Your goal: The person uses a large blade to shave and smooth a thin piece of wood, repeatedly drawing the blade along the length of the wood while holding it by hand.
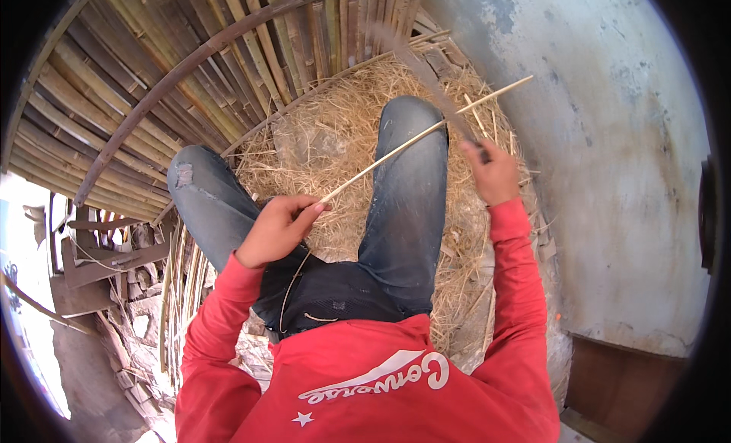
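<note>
My left hand (pixel 280 228) is closed in a pinch on the near end of a thin, pale bamboo strip (pixel 396 153). The strip slants up to the right, across my right knee, and its far end sticks out past it. My right hand (pixel 495 175) is wrapped round the handle of a long-bladed knife (pixel 431 79), the blade pointing away and to the left, smeared by motion. Blade and strip cross just beyond my right knee; whether they touch, I cannot tell.
Straw-like shavings (pixel 343 108) cover the floor between and around my legs. A slatted bamboo fence (pixel 221 78) stands at the far left. A worn bluish wall (pixel 609 161) rises on the right. Long thin strips (pixel 181 291) lean at my left, near wooden boards (pixel 114 264).
</note>
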Action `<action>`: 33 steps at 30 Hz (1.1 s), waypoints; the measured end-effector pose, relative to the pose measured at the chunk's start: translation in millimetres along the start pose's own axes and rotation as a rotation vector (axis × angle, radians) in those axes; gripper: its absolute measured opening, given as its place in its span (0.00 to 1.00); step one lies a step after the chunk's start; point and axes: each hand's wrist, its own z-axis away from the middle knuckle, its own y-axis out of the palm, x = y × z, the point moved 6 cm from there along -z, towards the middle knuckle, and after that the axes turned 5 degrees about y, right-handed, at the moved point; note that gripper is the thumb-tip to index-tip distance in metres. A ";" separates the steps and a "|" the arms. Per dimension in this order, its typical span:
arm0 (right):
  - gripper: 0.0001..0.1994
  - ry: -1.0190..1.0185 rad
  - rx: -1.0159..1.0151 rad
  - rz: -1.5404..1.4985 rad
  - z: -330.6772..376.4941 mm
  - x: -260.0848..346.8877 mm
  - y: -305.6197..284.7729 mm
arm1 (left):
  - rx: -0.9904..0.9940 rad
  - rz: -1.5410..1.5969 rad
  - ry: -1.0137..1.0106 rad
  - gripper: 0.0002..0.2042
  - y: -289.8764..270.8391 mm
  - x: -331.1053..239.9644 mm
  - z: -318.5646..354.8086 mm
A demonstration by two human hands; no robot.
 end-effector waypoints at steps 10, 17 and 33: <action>0.30 -0.199 0.067 0.202 25.7 43.9 34.7 | -0.167 -0.150 0.210 0.16 41.6 -32.3 -68.5; 0.30 -0.234 0.053 0.273 47.7 53.5 26.0 | -0.267 -0.520 0.331 0.11 55.0 -40.1 -70.8; 0.31 -0.152 -0.090 0.294 4.9 24.5 31.6 | -0.336 -0.539 0.443 0.07 32.4 -54.3 -36.1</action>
